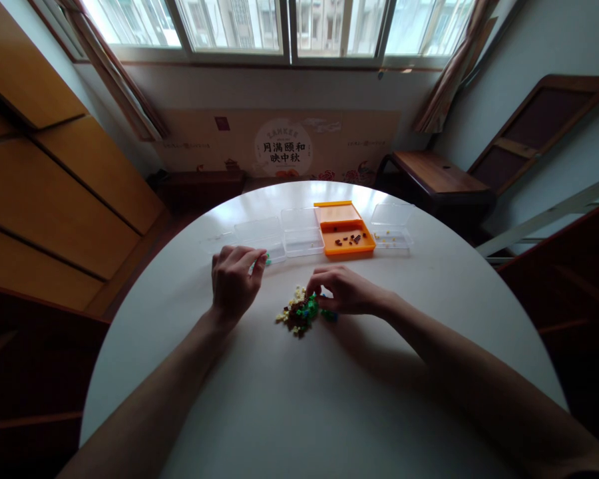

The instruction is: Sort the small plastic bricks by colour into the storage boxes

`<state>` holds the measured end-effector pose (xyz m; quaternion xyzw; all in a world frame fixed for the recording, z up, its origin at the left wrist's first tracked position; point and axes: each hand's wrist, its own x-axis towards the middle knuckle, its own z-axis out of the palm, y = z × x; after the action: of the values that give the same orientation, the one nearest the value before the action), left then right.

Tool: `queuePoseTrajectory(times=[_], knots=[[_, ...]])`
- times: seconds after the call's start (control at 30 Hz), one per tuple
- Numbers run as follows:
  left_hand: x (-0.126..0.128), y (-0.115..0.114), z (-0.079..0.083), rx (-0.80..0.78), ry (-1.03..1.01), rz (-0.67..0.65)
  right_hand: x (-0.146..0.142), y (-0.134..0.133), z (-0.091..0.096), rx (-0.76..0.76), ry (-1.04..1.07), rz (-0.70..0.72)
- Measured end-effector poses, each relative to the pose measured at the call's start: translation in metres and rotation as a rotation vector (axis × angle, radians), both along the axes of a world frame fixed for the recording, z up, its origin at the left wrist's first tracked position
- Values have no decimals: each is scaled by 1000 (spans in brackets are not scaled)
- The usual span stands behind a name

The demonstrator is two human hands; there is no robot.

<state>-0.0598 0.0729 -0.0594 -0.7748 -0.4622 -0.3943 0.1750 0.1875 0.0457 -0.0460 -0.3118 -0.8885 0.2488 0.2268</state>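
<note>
A small pile of tiny coloured pieces [299,311], green, cream and brown, lies in the middle of the round white table [289,399]. My right hand [344,291] rests at the pile's right edge with fingertips pinched over it. My left hand [233,279] hovers by the leftmost clear box [264,241], thumb and fingers pinched on a small green piece [267,258] at the box's front edge. Beyond the pile stands a row of open boxes: clear ones and an orange box [347,231] holding a few dark pieces.
Another clear box [390,233] with a few pale pieces ends the row on the right. A wooden cabinet [54,186] stands to the left, a dark wooden bench [434,176] behind the table on the right, windows along the far wall.
</note>
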Motion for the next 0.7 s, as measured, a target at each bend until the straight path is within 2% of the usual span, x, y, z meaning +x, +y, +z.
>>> queuePoseTrajectory(times=[0.17, 0.47, 0.57, 0.7], knots=[[6, -5, 2, -11, 35, -87, -2, -3, 4, -39, -67, -6], [9, -6, 3, 4, 64, -175, -6, -2, 0, 34, -117, -44], [10, -8, 5, -21, 69, -245, -8, 0, -1, -7, -36, -80], [13, -14, 8, -44, 131, -348, -13, 3, -2, -175, 169, -197]])
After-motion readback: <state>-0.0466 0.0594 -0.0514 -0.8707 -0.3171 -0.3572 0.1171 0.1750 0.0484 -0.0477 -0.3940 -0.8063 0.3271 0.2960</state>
